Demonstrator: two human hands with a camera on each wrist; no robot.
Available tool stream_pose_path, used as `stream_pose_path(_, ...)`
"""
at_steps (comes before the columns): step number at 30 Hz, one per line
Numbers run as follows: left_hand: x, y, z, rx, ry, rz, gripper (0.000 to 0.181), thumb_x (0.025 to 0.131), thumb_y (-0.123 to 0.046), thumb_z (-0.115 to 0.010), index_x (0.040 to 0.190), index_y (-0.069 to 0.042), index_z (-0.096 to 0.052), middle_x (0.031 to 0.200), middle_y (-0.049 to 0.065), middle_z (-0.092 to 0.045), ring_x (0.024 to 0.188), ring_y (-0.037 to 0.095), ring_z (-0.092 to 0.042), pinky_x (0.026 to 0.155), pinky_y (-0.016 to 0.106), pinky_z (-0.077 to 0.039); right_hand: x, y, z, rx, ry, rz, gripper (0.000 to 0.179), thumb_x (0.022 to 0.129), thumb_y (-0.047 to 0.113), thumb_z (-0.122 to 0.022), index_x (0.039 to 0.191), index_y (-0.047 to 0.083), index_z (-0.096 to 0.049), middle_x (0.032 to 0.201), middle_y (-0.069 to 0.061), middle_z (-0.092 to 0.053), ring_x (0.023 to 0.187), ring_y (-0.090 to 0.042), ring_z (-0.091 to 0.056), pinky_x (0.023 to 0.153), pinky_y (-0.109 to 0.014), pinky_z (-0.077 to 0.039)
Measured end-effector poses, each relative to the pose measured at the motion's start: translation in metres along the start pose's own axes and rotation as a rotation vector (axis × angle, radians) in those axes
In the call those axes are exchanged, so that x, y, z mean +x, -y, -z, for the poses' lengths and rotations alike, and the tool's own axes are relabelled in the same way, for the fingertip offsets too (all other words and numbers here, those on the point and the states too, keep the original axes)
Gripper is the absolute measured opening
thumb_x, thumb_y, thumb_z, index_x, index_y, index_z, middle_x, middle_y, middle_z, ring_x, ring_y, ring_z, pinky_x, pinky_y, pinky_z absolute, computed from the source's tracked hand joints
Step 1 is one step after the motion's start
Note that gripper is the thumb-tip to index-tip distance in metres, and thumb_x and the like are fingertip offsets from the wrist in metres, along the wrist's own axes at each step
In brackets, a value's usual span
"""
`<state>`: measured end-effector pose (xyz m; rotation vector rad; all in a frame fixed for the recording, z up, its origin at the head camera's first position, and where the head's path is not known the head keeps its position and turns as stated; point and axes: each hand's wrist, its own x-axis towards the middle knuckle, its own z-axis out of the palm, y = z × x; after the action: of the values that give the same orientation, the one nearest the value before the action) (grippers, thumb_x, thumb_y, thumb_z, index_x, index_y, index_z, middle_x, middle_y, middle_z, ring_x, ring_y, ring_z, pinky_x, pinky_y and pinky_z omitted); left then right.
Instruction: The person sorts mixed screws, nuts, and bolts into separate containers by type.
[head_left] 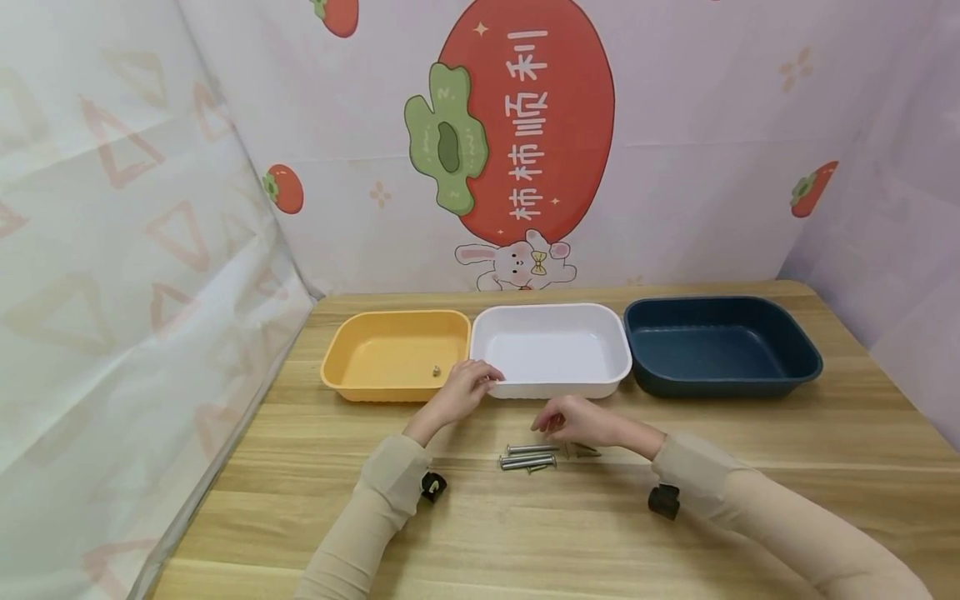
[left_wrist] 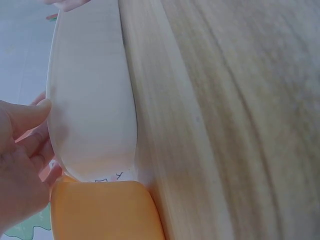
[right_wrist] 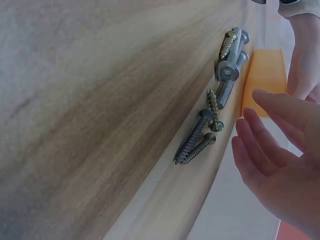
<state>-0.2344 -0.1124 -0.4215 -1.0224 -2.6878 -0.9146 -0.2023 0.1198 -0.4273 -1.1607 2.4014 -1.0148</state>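
At the front left corner of the white tray, my left hand holds the rim, with the thumb outside and the fingers reaching over it. In the left wrist view the thumb lies against the rim and the other fingers are partly hidden behind it. My right hand is above the table, just in front of the same tray, fingers loosely bent and nothing between them. Below it lie several silver bolts and smaller screws. The right wrist view shows the hand apart from them.
A yellow tray with a small metal piece in it stands left of the white tray. On the right is a dark blue tray. A printed cloth hangs behind the wooden table.
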Motion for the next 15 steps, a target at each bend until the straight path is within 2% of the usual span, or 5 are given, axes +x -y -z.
stream_pose_path(6,0.001,0.003,-0.001,0.006,0.008,0.004,0.013,0.083,-0.002,-0.056,0.093,-0.004,-0.062,0.091,0.006,-0.063,0.087,0.020,-0.054,0.091,0.040,-0.032,0.006,-0.002,-0.003,-0.008,0.044,-0.025,0.018,0.075,0.001,-0.065,0.093,0.001,-0.066,0.087,-0.005,-0.065,0.076,-0.009,-0.057,0.068,-0.021,-0.047)
stream_pose_path(15,0.000,0.001,0.000,0.003,0.006,0.003,0.012,0.082,-0.001,-0.056,0.093,-0.004,-0.062,0.089,0.006,-0.063,0.086,0.021,-0.054,0.091,0.041,-0.032,0.011,-0.004,-0.007,-0.002,0.071,-0.011,0.016,0.075,-0.001,-0.065,0.091,0.000,-0.066,0.085,-0.005,-0.065,0.074,-0.007,-0.057,0.066,-0.019,-0.047)
